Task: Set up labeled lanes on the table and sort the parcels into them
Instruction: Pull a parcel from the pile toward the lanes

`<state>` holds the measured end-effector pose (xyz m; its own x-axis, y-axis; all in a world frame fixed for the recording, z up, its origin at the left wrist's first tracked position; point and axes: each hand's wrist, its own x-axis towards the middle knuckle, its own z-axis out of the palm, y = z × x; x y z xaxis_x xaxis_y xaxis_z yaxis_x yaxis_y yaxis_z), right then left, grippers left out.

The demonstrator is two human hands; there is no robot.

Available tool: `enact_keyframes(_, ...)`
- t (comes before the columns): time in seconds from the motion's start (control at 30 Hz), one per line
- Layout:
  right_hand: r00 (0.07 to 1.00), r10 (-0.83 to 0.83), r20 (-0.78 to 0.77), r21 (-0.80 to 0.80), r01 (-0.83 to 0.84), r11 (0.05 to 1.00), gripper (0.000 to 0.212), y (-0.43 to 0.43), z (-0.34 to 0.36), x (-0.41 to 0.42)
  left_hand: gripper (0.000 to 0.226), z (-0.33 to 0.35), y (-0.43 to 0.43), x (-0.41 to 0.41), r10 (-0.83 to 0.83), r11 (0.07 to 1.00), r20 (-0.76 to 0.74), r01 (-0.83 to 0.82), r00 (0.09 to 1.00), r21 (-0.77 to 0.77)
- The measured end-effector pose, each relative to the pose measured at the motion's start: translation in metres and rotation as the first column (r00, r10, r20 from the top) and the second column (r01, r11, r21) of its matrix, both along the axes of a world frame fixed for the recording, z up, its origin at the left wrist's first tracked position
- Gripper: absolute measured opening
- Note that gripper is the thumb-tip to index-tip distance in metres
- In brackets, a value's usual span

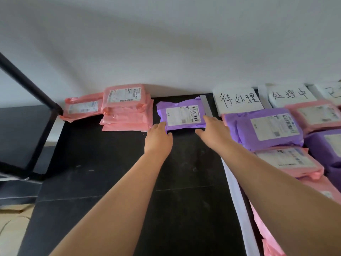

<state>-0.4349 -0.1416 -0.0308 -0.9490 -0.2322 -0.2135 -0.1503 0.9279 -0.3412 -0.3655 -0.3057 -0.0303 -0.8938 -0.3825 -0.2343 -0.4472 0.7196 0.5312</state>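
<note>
A purple parcel with a white shipping label lies on the black table near the back wall. My left hand touches its near left corner with straight fingers. My right hand touches its near right edge, fingers straight too. To the right, white paper signs with handwritten characters head lanes filled with purple and pink parcels. A white tape strip marks the lane's left border.
A stack of pink parcels sits at the back left beside the wall, with one more pink parcel further left. A black metal frame stands beyond the table's left edge. A third sign shows partly at far right.
</note>
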Motion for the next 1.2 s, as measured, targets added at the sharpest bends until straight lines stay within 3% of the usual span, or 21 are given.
enact_keyframes(0.1,0.999,-0.016,0.041,0.036,0.015,0.999,0.054,-0.006,-0.018,-0.023,0.029,-0.016,-0.009,-0.029,-0.021,0.997,0.032,0.023,0.999,-0.076)
enact_keyframes(0.23,0.988,-0.109,0.106,0.067,0.103,0.992,0.052,-0.012,-0.035,-0.045,0.036,-0.030,-0.014,-0.048,-0.015,0.997,0.101,0.023,0.995,-0.077)
enact_keyframes(0.5,0.982,-0.188,0.033,0.070,0.185,0.980,0.033,-0.018,-0.042,-0.059,0.038,-0.039,-0.018,-0.053,0.049,0.998,0.095,-0.046,0.994,-0.038)
enact_keyframes(0.63,0.981,-0.195,-0.006,-0.013,0.195,0.981,0.029,-0.015,-0.032,-0.053,0.030,-0.036,-0.016,-0.045,0.110,0.994,0.061,-0.110,0.992,0.004)
enact_keyframes(0.9,0.961,-0.263,-0.081,-0.336,0.223,0.915,0.017,0.001,0.005,-0.019,0.036,-0.007,0.001,-0.006,0.231,0.970,-0.025,-0.229,0.973,0.076)
enact_keyframes(1.07,0.957,-0.265,-0.118,-0.408,0.197,0.891,0.018,0.007,0.041,0.009,0.038,0.014,0.007,0.028,0.249,0.968,0.022,-0.249,0.968,0.027)
enact_keyframes(1.2,0.968,-0.209,-0.136,-0.448,0.128,0.885,0.014,0.006,0.071,0.032,0.032,0.040,0.019,0.060,0.311,0.946,-0.001,-0.309,0.950,0.102)
